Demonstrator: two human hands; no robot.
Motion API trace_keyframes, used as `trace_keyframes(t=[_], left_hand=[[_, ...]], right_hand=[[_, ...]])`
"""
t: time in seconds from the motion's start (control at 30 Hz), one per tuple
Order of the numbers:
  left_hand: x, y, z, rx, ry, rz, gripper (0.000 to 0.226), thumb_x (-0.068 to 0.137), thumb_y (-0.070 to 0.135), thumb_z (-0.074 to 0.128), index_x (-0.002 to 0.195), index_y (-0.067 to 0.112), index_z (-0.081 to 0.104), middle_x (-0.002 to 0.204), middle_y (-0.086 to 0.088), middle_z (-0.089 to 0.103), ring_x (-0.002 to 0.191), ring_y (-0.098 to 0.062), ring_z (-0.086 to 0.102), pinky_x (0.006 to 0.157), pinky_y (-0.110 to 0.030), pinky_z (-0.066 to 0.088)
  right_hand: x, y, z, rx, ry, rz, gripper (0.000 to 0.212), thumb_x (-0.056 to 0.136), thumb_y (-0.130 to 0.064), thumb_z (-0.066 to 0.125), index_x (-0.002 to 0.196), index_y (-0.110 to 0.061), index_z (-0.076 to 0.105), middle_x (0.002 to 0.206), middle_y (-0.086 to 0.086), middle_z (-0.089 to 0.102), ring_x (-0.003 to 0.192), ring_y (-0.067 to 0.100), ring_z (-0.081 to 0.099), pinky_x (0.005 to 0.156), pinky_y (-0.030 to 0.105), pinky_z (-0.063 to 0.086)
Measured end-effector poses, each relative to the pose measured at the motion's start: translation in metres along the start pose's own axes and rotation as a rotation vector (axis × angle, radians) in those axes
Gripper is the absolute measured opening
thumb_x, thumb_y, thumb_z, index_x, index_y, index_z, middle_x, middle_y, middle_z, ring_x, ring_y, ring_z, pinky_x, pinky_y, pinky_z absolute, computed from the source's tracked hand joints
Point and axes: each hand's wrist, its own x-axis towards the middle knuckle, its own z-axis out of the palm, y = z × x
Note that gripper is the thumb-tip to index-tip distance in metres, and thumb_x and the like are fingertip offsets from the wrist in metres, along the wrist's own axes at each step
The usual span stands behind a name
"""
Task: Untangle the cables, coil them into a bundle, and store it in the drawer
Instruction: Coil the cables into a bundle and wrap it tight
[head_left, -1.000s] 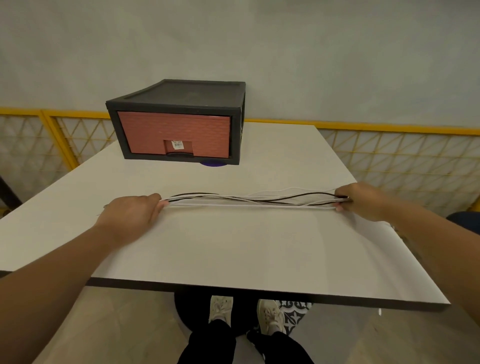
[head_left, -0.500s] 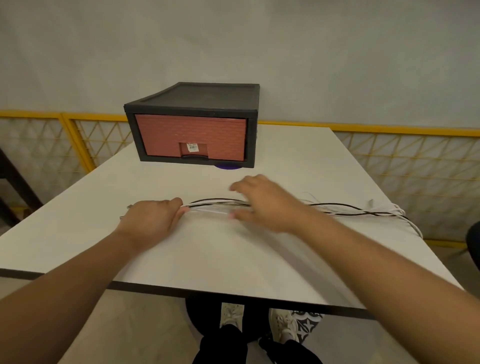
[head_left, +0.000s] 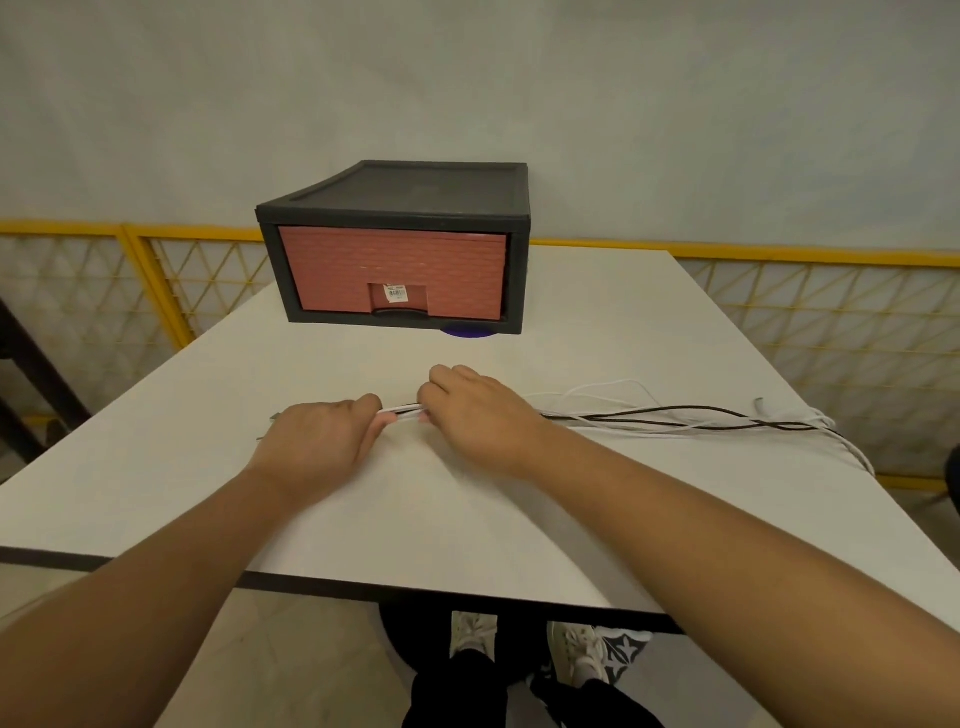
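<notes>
Pinching a bunch of cables near the middle of the white tabletop, both hands palm-down and close together. Left hand curled over the bunch, grip closed round it, with a short stub of cable poking out past the hand to the left. Right hand just beside it, fingers bent down onto the same bunch, grip likewise closed on it. Showing only a short white stretch between the two hands.

Trailing off to the right of the right hand along the tabletop: several white strands and one dark strand, lying roughly side by side, one white loop bowing toward the far side. Bending over the right edge, a white strand, and dropping out of sight.

Standing farther back, well apart from the cables, a black box with a reddish drawer, shut, a small barcode sticker above its handle notch. Peeking out under the box's front right corner, a purple disc.

Running behind the tabletop, a yellow mesh fence and a plain pale wall. Below the near edge, dark trousers and pale shoes on the floor.
</notes>
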Motion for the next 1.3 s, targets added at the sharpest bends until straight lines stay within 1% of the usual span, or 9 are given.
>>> trace_keyframes(t=[0.13, 0.23, 0.37, 0.57, 0.8, 0.87, 1.07, 1.2, 1.3], left_hand=[[-0.001, 0.0, 0.001, 0.005, 0.016, 0.005, 0.059, 0.103, 0.048, 0.017, 0.072, 0.012, 0.052, 0.044, 0.0, 0.049, 0.03, -0.027, 0.046, 0.042, -0.019, 0.019], [-0.001, -0.001, 0.001, -0.005, -0.018, -0.003, 0.058, 0.101, 0.049, 0.018, 0.073, 0.012, 0.053, 0.046, -0.001, 0.051, 0.032, -0.028, 0.047, 0.042, -0.02, 0.022], [-0.003, -0.004, 0.004, -0.027, -0.029, -0.023, 0.063, 0.096, 0.055, 0.009, 0.084, 0.013, 0.055, 0.059, -0.005, 0.06, 0.048, -0.033, 0.057, 0.046, -0.029, 0.034], [0.0, -0.002, -0.002, -0.068, -0.101, -0.051, 0.072, 0.088, 0.058, -0.003, 0.102, 0.015, 0.052, 0.084, -0.006, 0.067, 0.075, -0.033, 0.065, 0.06, -0.035, 0.039], [0.003, 0.002, -0.008, -0.019, -0.221, -0.074, 0.045, 0.102, 0.048, 0.014, 0.103, 0.018, 0.048, 0.091, -0.004, 0.066, 0.082, -0.029, 0.064, 0.065, -0.035, 0.04], [0.003, 0.003, -0.009, -0.008, -0.23, -0.078, 0.044, 0.102, 0.047, 0.015, 0.104, 0.018, 0.048, 0.092, -0.004, 0.066, 0.083, -0.029, 0.064, 0.065, -0.035, 0.039], [0.003, 0.003, -0.01, -0.001, -0.235, -0.088, 0.05, 0.1, 0.05, 0.012, 0.105, 0.018, 0.05, 0.09, -0.004, 0.067, 0.08, -0.03, 0.065, 0.069, -0.037, 0.049], [0.001, 0.004, -0.012, -0.015, -0.203, -0.107, 0.045, 0.102, 0.045, 0.02, 0.103, 0.014, 0.053, 0.089, -0.007, 0.068, 0.08, -0.033, 0.065, 0.067, -0.038, 0.048], [0.002, 0.004, -0.013, -0.022, -0.208, -0.105, 0.045, 0.102, 0.045, 0.02, 0.104, 0.014, 0.053, 0.089, -0.007, 0.068, 0.079, -0.033, 0.065, 0.064, -0.036, 0.044]], right_hand=[[-0.005, 0.001, -0.009, 0.012, -0.104, 0.067, 0.031, 0.104, -0.034, 0.029, 0.109, -0.01, 0.047, 0.111, 0.011, 0.057, 0.098, 0.03, 0.054, 0.073, 0.038, 0.038], [-0.01, 0.004, -0.013, -0.017, -0.131, 0.072, 0.033, 0.104, -0.04, 0.027, 0.104, -0.011, 0.043, 0.095, 0.01, 0.061, 0.082, 0.03, 0.051, 0.064, 0.036, 0.033], [-0.021, 0.01, -0.021, -0.032, -0.135, 0.09, 0.032, 0.103, -0.045, 0.024, 0.095, -0.016, 0.036, 0.066, -0.002, 0.043, 0.068, 0.03, 0.043, 0.059, 0.035, 0.032], [-0.065, 0.053, -0.036, -0.079, -0.194, 0.175, 0.033, 0.103, -0.046, 0.025, 0.096, -0.016, 0.038, 0.091, 0.012, 0.063, 0.076, 0.03, 0.048, 0.064, 0.035, 0.032], [-0.116, 0.104, -0.046, -0.103, -0.13, 0.292, 0.032, 0.102, -0.046, 0.024, 0.092, -0.018, 0.038, 0.066, -0.01, 0.045, 0.071, 0.026, 0.044, 0.063, 0.034, 0.032], [-0.126, 0.116, -0.047, -0.119, -0.117, 0.32, 0.028, 0.103, -0.045, 0.024, 0.09, -0.021, 0.034, 0.062, -0.012, 0.037, 0.07, 0.026, 0.045, 0.062, 0.035, 0.032], [-0.143, 0.143, -0.043, -0.092, -0.067, 0.479, 0.025, 0.103, -0.044, 0.026, 0.088, -0.027, 0.035, 0.062, -0.009, 0.041, 0.068, 0.025, 0.047, 0.059, 0.034, 0.029], [-0.137, 0.143, -0.031, -0.151, -0.09, 0.485, 0.04, 0.102, -0.043, 0.027, 0.092, -0.017, 0.056, 0.082, -0.004, 0.048, 0.085, 0.024, 0.05, 0.07, 0.036, 0.041], [-0.12, 0.125, -0.022, -0.108, 0.124, 0.386, 0.049, 0.099, -0.047, 0.031, 0.095, -0.015, 0.067, 0.095, 0.0, 0.051, 0.089, 0.023, 0.045, 0.077, 0.039, 0.043]])
